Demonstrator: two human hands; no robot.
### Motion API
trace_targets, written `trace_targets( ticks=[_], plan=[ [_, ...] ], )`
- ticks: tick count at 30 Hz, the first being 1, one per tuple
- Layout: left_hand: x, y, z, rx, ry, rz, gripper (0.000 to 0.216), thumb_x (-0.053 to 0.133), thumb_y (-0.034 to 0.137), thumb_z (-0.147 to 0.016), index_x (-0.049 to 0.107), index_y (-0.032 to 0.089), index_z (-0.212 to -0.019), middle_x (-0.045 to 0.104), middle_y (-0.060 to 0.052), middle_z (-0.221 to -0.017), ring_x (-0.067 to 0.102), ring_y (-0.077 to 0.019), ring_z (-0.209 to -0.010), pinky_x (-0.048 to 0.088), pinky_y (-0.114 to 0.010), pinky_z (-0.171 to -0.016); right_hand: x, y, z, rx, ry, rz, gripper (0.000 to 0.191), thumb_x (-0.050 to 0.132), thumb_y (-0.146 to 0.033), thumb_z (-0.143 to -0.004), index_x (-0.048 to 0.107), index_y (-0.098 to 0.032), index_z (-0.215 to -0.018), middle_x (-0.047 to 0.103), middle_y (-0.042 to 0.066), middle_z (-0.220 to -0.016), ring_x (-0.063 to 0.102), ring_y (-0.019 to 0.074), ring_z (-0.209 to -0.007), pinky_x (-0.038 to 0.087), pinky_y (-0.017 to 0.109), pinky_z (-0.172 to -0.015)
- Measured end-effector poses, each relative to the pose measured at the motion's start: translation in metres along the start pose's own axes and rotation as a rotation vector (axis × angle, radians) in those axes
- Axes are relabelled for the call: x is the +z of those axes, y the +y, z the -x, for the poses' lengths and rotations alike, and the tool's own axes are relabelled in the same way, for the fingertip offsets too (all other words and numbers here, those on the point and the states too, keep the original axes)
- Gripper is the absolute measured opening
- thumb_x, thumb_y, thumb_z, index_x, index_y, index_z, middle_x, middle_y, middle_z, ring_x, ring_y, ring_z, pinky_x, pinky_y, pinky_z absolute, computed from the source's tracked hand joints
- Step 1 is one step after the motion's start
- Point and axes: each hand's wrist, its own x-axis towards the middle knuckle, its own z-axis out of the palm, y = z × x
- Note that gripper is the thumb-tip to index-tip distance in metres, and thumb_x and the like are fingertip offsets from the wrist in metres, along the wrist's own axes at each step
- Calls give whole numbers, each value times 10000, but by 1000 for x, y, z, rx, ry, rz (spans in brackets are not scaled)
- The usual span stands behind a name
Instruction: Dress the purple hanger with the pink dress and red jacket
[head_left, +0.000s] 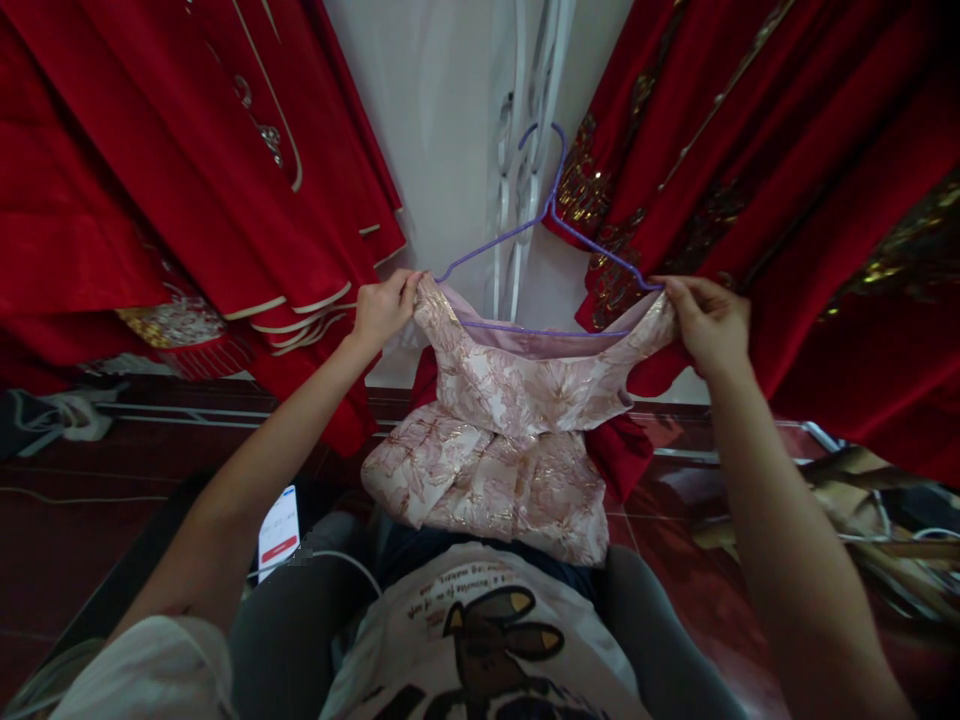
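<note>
A small pale pink dress [510, 420] with gold floral brocade hangs in front of me on a thin purple wire hanger [551, 215]. My left hand [384, 308] is closed on the dress's left shoulder at the hanger's end. My right hand [705, 318] is closed on the right shoulder, where the hanger's other end goes in. The dress's skirt rests over my lap. The hanger's hook stands up in front of a white ornate panel [529, 140].
Red embroidered garments hang at the left [187, 170] and at the right [795, 200]. A phone [279, 530] with a lit screen lies by my left knee, a white cable beside it. The floor [97, 520] is dark red tile. Clutter lies at the right edge [877, 500].
</note>
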Motion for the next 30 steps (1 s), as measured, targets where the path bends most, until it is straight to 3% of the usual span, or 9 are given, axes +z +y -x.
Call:
trace_targets(
  ticks=[3,7,9,13,17,21,25,30],
  plan=[
    [2,-5,4,-59,-28,-38,443,340,452,-1008,681,169,-1020,697,-74,-780,637,-169,-658,343,-260,-597,1,17,1,65,136,-12,284,602,-322,-883,763,-133,-1022,753,131,-954,672,185,-776,484,274,-695],
    [2,-15,39,-135,-187,-150,454,319,419,-1013,669,156,-894,695,-103,-750,663,-218,-678,357,-286,-600,-4,44,26,326,246,38,244,611,-212,-827,763,-119,-994,756,133,-959,691,205,-785,516,296,-721],
    [3,-17,65,-139,-316,-189,427,318,404,-1013,654,160,-913,699,-104,-747,669,-228,-665,356,-289,-574,-6,49,50,431,193,58,228,601,-180,-812,769,-138,-960,759,118,-973,699,210,-813,528,301,-764],
    [3,-1,101,-20,-513,-99,377,266,382,-1026,581,180,-1069,702,-67,-790,668,-199,-659,388,-272,-538,-11,39,98,368,17,31,238,624,-330,-839,772,-211,-983,762,69,-987,702,221,-891,540,303,-807],
    [-1,41,86,266,-413,116,307,263,300,-1030,528,172,-1115,669,-99,-1095,655,-182,-945,502,-293,-756,-11,11,114,233,1,-26,271,629,-395,-859,764,-213,-1008,754,67,-1030,700,218,-945,537,318,-877],
    [-1,85,49,453,-269,113,246,348,277,-1009,563,158,-1024,618,-121,-1204,567,-234,-1082,464,-397,-925,-5,-21,100,68,-8,68,282,598,-417,-894,761,-219,-1013,753,57,-1013,697,201,-929,538,330,-874],
    [10,107,32,400,-249,94,269,345,273,-1006,595,174,-995,576,-108,-1308,501,-261,-1208,309,-521,-1100,4,-46,82,-45,3,184,265,585,-423,-906,763,-261,-1016,754,36,-973,695,195,-905,538,339,-870],
    [26,105,42,291,-335,147,306,314,287,-1009,602,184,-983,627,-104,-1169,550,-241,-1117,226,-548,-1151,6,-39,74,37,232,138,346,551,-422,-916,755,-182,-1059,752,83,-977,708,221,-887,552,338,-807]
  ],
)
